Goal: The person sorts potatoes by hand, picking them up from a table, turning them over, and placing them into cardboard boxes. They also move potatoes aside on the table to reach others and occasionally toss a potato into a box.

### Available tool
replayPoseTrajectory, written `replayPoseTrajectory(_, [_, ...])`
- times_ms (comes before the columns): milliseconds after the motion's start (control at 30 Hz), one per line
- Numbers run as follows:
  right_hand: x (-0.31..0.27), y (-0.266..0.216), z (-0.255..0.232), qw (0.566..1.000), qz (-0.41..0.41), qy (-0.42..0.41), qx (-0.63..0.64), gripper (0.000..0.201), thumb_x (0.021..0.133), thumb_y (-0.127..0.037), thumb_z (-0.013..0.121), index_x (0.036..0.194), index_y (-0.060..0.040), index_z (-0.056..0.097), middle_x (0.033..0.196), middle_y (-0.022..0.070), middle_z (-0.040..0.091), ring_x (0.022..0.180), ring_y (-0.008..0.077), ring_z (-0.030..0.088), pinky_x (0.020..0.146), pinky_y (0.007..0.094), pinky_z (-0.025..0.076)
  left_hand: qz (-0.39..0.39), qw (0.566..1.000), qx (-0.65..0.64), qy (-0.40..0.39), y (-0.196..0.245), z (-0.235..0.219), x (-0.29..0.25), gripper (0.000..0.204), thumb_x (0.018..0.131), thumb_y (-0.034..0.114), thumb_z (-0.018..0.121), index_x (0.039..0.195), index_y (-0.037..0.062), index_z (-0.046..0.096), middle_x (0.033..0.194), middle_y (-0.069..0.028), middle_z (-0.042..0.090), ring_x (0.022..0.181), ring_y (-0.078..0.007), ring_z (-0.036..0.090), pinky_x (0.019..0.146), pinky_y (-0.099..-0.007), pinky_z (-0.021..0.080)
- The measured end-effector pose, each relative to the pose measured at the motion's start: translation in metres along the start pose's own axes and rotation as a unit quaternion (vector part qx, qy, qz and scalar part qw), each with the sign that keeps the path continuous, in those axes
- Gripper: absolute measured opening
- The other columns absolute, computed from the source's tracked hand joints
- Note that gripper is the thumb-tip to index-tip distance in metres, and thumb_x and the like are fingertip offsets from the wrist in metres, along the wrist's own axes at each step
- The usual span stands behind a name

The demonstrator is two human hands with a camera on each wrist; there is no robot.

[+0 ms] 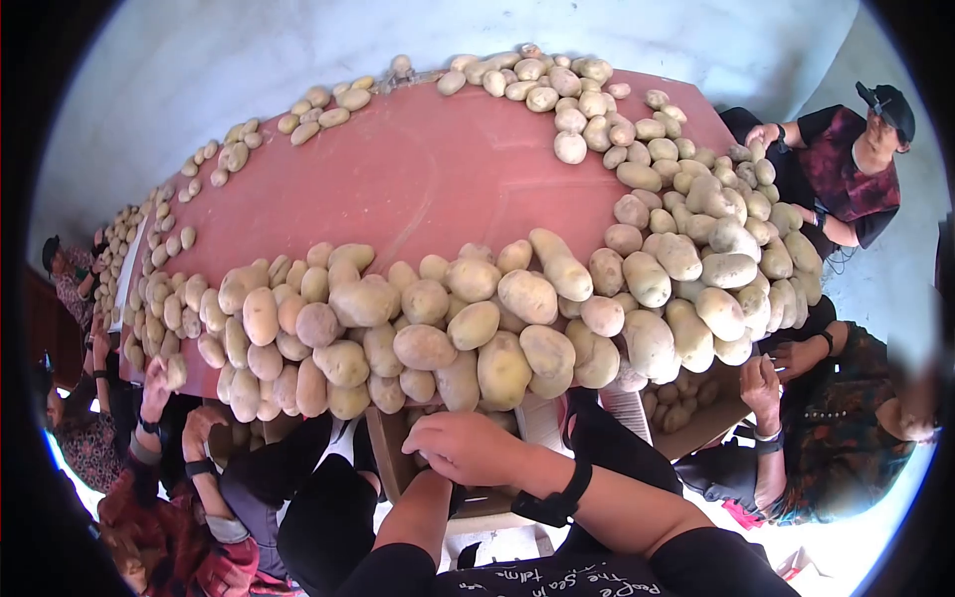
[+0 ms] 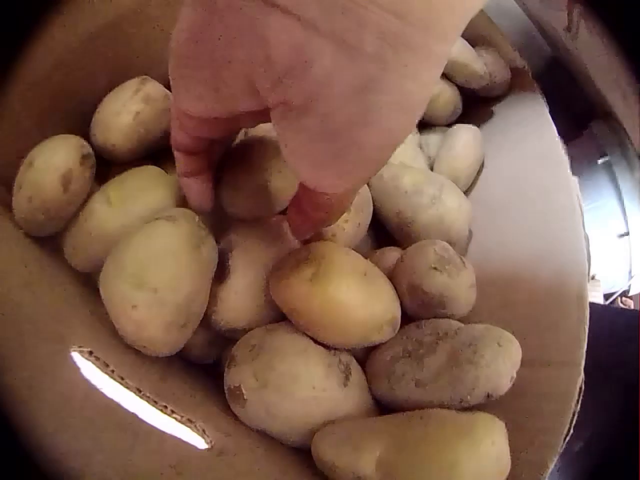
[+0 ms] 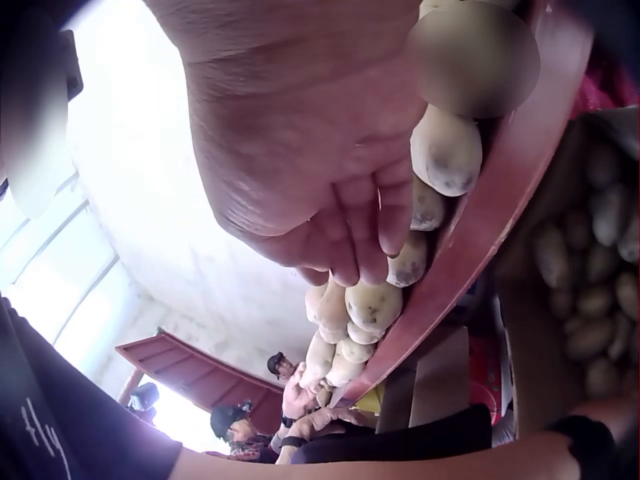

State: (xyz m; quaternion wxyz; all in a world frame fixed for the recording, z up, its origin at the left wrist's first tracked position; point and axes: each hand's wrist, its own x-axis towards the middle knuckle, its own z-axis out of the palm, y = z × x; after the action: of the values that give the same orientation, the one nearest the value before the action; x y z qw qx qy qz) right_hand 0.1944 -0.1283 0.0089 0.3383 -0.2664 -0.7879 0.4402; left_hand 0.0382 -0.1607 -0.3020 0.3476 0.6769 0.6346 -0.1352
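Inside a cardboard box, my left hand [image 2: 290, 90] has its thumb and fingers curled round a potato [image 2: 258, 180]. More potatoes lie loose about it, among them a yellowish one [image 2: 335, 295] just below the thumb. From the head view the left hand is mostly hidden beneath my right arm. My right hand [image 1: 463, 448] hangs over the box by the table's near edge, crossing above the left wrist. Its fingers are loosely bent with nothing held, as the right wrist view also shows. Closest to it is the heap's front row, including a large potato [image 1: 504, 370].
A red table [image 1: 398, 179] carries potatoes heaped along its near and right sides. Another box of potatoes [image 1: 681, 403] stands below the edge on the right. People sit close on both sides; one person's hand [image 1: 761, 388] is near that box. A pale wall [image 1: 398, 35] rises behind.
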Motion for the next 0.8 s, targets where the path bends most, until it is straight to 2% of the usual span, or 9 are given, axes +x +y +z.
replayPoseTrajectory(100, [-0.001,-0.002,-0.006,1.0,0.014,-0.002,-0.005,0.015,0.083,-0.007,0.058,0.096,-0.0071,0.064,0.09,0.009,0.06,0.087,0.0307,0.061,0.074,0.0414,0.05,0.009,0.997,-0.072,-0.023,0.0,-0.015,-0.011,0.042,0.09,0.024,0.064,0.128,0.0078,0.054,0.116,-0.0131,0.063,0.108,-0.0279,0.062,0.09,-0.0391,0.051])
replayPoseTrajectory(200, [-0.002,-0.004,-0.01,1.0,0.015,-0.011,-0.003,0.014,0.083,-0.008,0.058,0.096,-0.0077,0.064,0.089,0.0092,0.06,0.086,0.0312,0.061,0.074,0.0415,0.05,0.009,0.966,-0.241,-0.093,0.014,-0.053,-0.05,0.044,0.091,0.026,0.064,0.13,0.0075,0.053,0.118,-0.0125,0.062,0.109,-0.0272,0.062,0.09,-0.0395,0.051])
replayPoseTrajectory(300, [-0.006,-0.006,-0.017,0.998,0.021,-0.053,-0.019,0.016,0.083,-0.009,0.06,0.099,-0.0081,0.064,0.092,0.0081,0.062,0.087,0.0291,0.062,0.076,0.04,0.051,0.0,0.857,-0.478,-0.194,0.026,-0.088,-0.099,0.047,0.091,0.027,0.064,0.132,0.0073,0.051,0.12,-0.0119,0.062,0.11,-0.0264,0.062,0.091,-0.0398,0.051])
replayPoseTrajectory(433, [-0.01,-0.01,-0.034,0.98,0.065,-0.189,-0.009,0.021,0.08,-0.012,0.064,0.1,-0.0089,0.065,0.097,0.0081,0.063,0.094,0.0283,0.062,0.083,0.0401,0.05,0.06,0.742,-0.62,-0.248,0.043,-0.137,-0.165,0.053,0.092,0.032,0.063,0.136,0.0055,0.047,0.123,-0.0111,0.06,0.112,-0.0249,0.062,0.091,-0.0401,0.051])
replayPoseTrajectory(533, [-0.015,-0.007,-0.042,0.977,-0.039,-0.21,0.009,0.034,0.077,-0.014,0.067,0.11,-0.0102,0.065,0.101,0.0089,0.063,0.098,0.0296,0.061,0.089,0.0398,0.049,0.149,0.673,-0.684,-0.239,0.07,-0.184,-0.209,0.064,0.092,0.039,0.063,0.139,0.0017,0.042,0.127,-0.0114,0.057,0.111,-0.0228,0.061,0.092,-0.0381,0.051])
replayPoseTrajectory(600, [-0.013,-0.017,-0.053,0.977,-0.02,-0.199,0.072,0.046,0.074,-0.015,0.071,0.119,-0.0111,0.063,0.106,0.0095,0.063,0.103,0.0301,0.06,0.094,0.0389,0.047,0.219,0.618,-0.726,-0.206,0.087,-0.211,-0.228,0.068,0.092,0.042,0.062,0.141,0.0003,0.039,0.128,-0.013,0.057,0.109,-0.0216,0.062,0.091,-0.0346,0.051])
replayPoseTrajectory(633, [-0.011,-0.022,-0.06,0.976,-0.011,-0.192,0.105,0.052,0.073,-0.016,0.073,0.124,-0.0116,0.061,0.108,0.0099,0.063,0.106,0.0303,0.059,0.096,0.0385,0.046,0.247,0.597,-0.732,-0.215,0.075,-0.21,-0.22,0.074,0.091,0.048,0.062,0.142,-0.0013,0.039,0.128,-0.0152,0.057,0.108,-0.0227,0.062,0.091,-0.0343,0.051])
replayPoseTrajectory(733, [-0.003,-0.028,-0.081,0.982,0.031,-0.13,0.131,0.06,0.07,-0.012,0.074,0.129,-0.0144,0.058,0.116,0.0122,0.059,0.108,0.0273,0.058,0.096,0.0364,0.045,0.29,0.58,-0.725,-0.229,0.069,-0.217,-0.204,0.079,0.089,0.053,0.063,0.14,-0.0034,0.039,0.127,-0.0169,0.058,0.108,-0.024,0.062,0.091,-0.034,0.05])
replayPoseTrajectory(800, [-0.004,-0.037,-0.101,0.994,0.048,-0.021,0.092,0.063,0.074,-0.014,0.076,0.133,-0.0118,0.055,0.123,0.0118,0.059,0.115,0.0261,0.056,0.103,0.0367,0.042,0.323,0.587,-0.701,-0.243,0.067,-0.215,-0.19,0.077,0.091,0.054,0.06,0.139,-0.0042,0.041,0.124,-0.0172,0.06,0.11,-0.024,0.061,0.091,-0.0333,0.049])
